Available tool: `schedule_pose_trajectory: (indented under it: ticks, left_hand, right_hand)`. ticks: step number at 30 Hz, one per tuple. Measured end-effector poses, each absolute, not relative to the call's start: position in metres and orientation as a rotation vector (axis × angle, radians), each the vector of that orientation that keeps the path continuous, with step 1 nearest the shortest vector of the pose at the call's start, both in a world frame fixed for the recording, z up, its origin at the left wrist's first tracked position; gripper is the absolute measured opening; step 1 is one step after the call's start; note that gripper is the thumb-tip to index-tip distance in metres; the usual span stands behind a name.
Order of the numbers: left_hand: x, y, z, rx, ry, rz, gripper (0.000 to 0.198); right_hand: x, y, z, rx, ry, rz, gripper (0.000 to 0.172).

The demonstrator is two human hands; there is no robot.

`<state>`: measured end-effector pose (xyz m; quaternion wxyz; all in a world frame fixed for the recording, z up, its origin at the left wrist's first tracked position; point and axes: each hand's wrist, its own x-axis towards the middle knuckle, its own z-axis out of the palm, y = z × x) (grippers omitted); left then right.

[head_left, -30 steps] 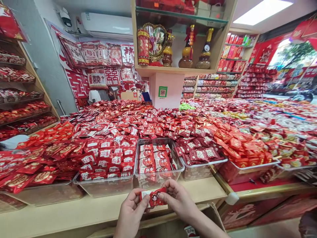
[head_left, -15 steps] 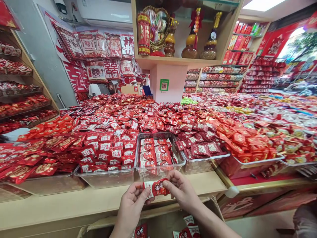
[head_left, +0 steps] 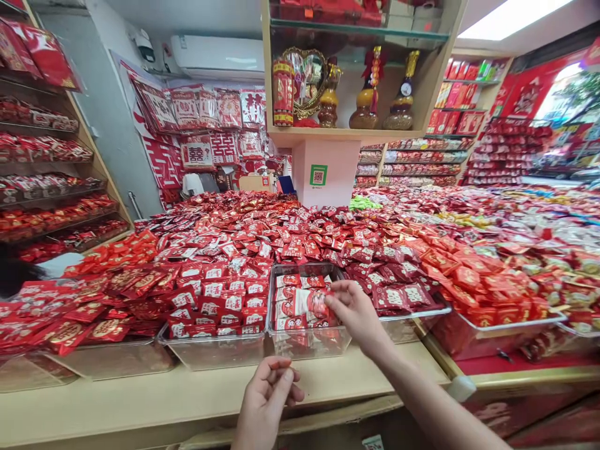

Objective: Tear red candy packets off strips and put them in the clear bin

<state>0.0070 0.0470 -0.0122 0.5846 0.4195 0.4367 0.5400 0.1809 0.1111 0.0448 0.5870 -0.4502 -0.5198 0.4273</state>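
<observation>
My right hand (head_left: 356, 315) pinches the end of a red and white candy packet (head_left: 310, 302), holding it over the clear plastic bin (head_left: 309, 345). Similar packets (head_left: 287, 294) lie in rows inside that bin. Nearer to me, my left hand (head_left: 270, 394) is raised in front of the bin, over the pale counter edge, its thumb and fingertips pressed together. Whatever may be between those fingertips is too small to make out. The packet is apart from my left hand.
Bins of red packets (head_left: 213, 300) stand to the left, dark red packets (head_left: 398, 295) and orange-red ones (head_left: 478, 287) to the right. A cardboard box (head_left: 344, 414) sits below the counter (head_left: 187, 390). A wooden display cabinet (head_left: 276, 134) overhangs the heap behind.
My right hand has carried the packet forward from my left hand to the bin. My left hand has let go of it. The view has tilted up, showing less of the box.
</observation>
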Motion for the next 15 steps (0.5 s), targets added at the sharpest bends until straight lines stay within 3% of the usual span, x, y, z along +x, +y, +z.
schedule_pose_trajectory:
  ticks: [7, 15]
  left_hand:
    - [0.006, 0.044, -0.01, 1.047, 0.982, 1.16, 0.02]
    - [0.01, 0.043, -0.02, 1.053, 0.999, 1.233, 0.024]
  right_hand:
    - [0.16, 0.2, 0.045, -1.364, -1.318, 0.942, 0.005]
    - [0.134, 0.244, 0.027, -1.536, -1.484, 0.801, 0.007]
